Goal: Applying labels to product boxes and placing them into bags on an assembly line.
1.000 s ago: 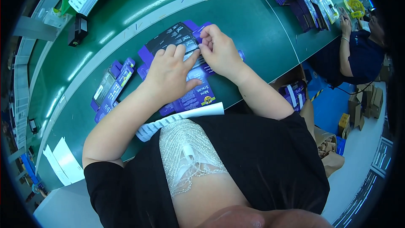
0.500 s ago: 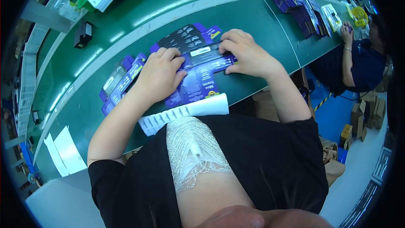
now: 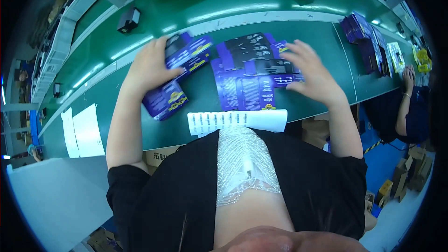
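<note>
Flattened purple-and-black cartons lie in two groups on the green table [image 3: 205,100]. My left hand [image 3: 148,67] is wrapped round the edge of the left purple carton [image 3: 186,58], thumb on its near side; its upper end is slightly blurred. Part of that carton is hidden under the fingers. Another purple panel [image 3: 168,100] with a yellow mark lies just below it. In the middle, an unfolded carton blank [image 3: 249,81] lies with its printed panels up. My right hand [image 3: 310,72] hovers at its right-hand flaps, fingers apart and holding nothing; the fingertips are a little blurred.
A white sheet with rows of labels [image 3: 238,121] lies at the near edge. More purple cartons [image 3: 368,42] are stacked at the right, near a co-worker's hand [image 3: 409,80]. Black devices [image 3: 129,20] stand beyond the pale strip. White sheets [image 3: 87,130] lie at left.
My left hand has left the middle carton blank and taken hold of the left carton. My right hand has loosened its hold and spread its fingers. The whole view has shifted.
</note>
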Demonstrator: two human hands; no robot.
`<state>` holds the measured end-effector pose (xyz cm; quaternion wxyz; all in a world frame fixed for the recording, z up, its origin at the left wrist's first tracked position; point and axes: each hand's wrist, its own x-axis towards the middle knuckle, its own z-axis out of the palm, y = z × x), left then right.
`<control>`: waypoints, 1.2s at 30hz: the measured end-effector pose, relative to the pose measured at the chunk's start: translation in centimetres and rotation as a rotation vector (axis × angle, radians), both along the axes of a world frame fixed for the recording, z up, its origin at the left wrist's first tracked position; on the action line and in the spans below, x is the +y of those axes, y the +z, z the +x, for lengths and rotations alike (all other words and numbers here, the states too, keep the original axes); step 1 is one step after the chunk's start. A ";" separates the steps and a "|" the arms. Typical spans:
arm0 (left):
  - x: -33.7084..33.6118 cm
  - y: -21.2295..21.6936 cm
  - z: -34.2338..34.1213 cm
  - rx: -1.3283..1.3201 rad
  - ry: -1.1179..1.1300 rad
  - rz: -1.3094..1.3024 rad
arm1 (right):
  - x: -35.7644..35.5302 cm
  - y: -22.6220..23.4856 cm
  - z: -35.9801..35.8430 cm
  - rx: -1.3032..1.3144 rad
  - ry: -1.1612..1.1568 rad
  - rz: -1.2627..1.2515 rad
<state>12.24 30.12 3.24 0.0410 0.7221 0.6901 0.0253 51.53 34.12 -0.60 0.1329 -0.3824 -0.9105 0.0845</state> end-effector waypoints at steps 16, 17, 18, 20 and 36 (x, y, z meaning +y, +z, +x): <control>-4.2 -4.5 0.7 -0.447 -0.186 -0.116 | 3.7 -4.3 -2.1 0.101 0.132 -0.024; -5.3 -4.5 0.8 -0.663 -0.231 -0.254 | 2.7 -3.5 -2.8 0.186 0.146 -0.043; -6.5 -4.4 0.8 -0.878 -0.273 -0.388 | 1.4 -2.6 -3.8 0.272 0.160 -0.059; -8.4 -5.0 2.6 -0.827 -0.267 -0.353 | -1.4 -1.1 -6.0 0.271 0.242 -0.178; -9.6 -7.2 3.3 -0.920 0.013 -0.479 | -10.0 -3.3 -10.7 0.104 0.388 0.388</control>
